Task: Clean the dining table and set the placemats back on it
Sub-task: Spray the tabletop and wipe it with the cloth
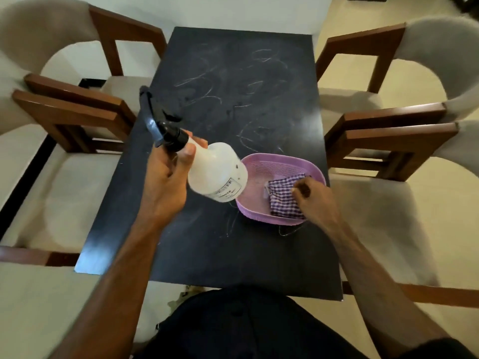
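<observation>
A person stands at the near end of a dark dining table (207,244), both bare arms reaching over it. The right hand (315,200), near the right edge, has its fingers curled down onto a folded purple-checked cloth (285,196), apparently pinching its upper corner. The cloth lies in the right half of a lilac plastic basket (259,161) standing on the table by that same edge.

Left of the basket, the left hand (166,174) grips a translucent spray bottle (215,172) by the neck, thumb and fingers wrapped just under the black trigger head (160,125). The bottle is held in the air and tilted, base toward the basket and nozzle toward the far left; the view does not show whether a finger is on the trigger.

Beyond the hands, the tabletop is covered with pale scribbled marks (248,99) running to the far edge. No placemats are in view.

The step appears to be taking up cloth and spray to start cleaning. Doing it well likely means lifting the cloth clear of the basket, turning the nozzle down at the marks, misting lightly, and keeping spray off the upholstered chairs (388,141) drawn up along both long edges.
</observation>
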